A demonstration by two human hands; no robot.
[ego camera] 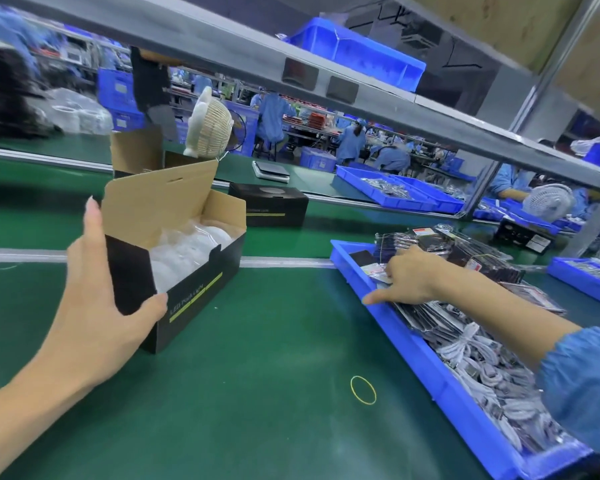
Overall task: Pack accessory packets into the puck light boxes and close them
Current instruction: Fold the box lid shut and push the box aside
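Observation:
An open black puck light box (194, 289) stands on the green table with its brown lid flap up. White wrapped puck lights (187, 247) lie inside it. My left hand (101, 292) grips the box's near left corner, thumb on the front face and fingers behind. My right hand (409, 275) reaches into the blue tray (413, 355) at the right. Its fingers are down among the dark accessory packets (440, 244) and its thumb points left over the tray's rim. Whether they pinch a packet is hidden.
A closed black box (271, 206) sits on the conveyor behind, and another open box (136, 150) stands further back. White cables (492, 375) fill the tray's near end. A yellow rubber band (363, 389) lies on the table. More blue trays (395, 192) and a small fan (208, 123) stand beyond.

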